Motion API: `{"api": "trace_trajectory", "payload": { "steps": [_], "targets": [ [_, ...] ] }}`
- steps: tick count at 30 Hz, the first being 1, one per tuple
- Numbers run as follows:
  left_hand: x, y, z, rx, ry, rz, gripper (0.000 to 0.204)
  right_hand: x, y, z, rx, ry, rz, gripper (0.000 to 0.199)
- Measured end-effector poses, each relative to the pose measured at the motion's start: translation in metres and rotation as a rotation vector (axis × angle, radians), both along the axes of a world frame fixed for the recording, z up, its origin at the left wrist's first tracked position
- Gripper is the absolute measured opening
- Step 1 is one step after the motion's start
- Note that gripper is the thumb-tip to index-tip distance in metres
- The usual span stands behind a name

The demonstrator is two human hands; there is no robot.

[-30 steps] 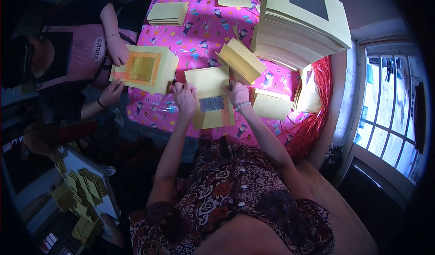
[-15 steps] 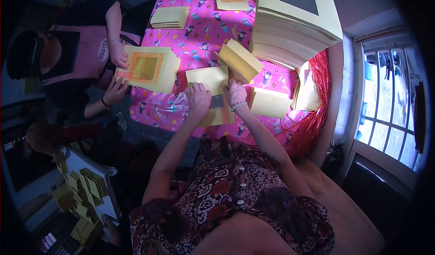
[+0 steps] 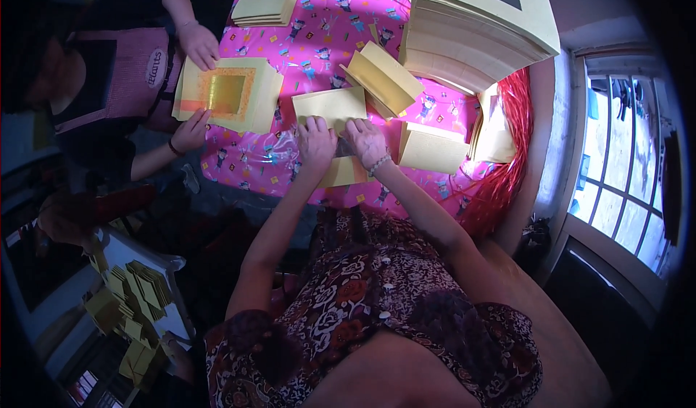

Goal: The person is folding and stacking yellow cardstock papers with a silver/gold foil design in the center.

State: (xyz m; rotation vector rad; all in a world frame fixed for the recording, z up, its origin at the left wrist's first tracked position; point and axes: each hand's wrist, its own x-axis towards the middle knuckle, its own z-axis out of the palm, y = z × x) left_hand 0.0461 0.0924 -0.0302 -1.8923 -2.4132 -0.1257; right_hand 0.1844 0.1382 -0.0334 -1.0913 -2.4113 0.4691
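Note:
A yellow paper sheet [image 3: 330, 103] lies at the table's near edge, with a dark grey patch partly showing between my hands. My left hand [image 3: 317, 141] presses on its left part with fingers bent over the paper. Close beside it my right hand [image 3: 366, 143], a beaded bracelet on the wrist, has its fingers curled onto the sheet's right side. Just beyond my right hand a folded yellow paper [image 3: 384, 82] stands partly open. Another folded yellow stack [image 3: 433, 148] lies to the right.
A tall stack of yellow sheets [image 3: 464, 38] stands at the far right, near red tinsel strands [image 3: 511, 132]. Across to the left, a co-worker's hands [image 3: 199, 46] rest on yellow sheets with an orange-bordered square [image 3: 228, 93]. A small yellow pile [image 3: 264, 7] lies on the pink patterned tablecloth [image 3: 312, 49].
My right hand has moved left and down from the sheet's right edge, closer to my left hand. The co-worker's upper hand has lifted away from the orange square.

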Motion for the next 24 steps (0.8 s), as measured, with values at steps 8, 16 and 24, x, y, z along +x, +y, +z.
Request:
{"api": "trace_trajectory", "payload": {
  "steps": [8,16,24],
  "targets": [
    [-0.006,-0.015,0.004,0.176,-0.21,-0.007,0.046,0.012,0.0,0.002,-0.072,0.099,0.025,0.015],
    [-0.021,-0.021,0.004,0.279,-0.513,-0.033,0.045,0.007,-0.003,0.006,-0.084,0.125,0.027,0.016],
    [-0.048,-0.009,0.007,0.148,-0.833,-0.012,0.042,0.003,0.009,-0.006,-0.089,0.127,0.045,0.018]
  ]
}}
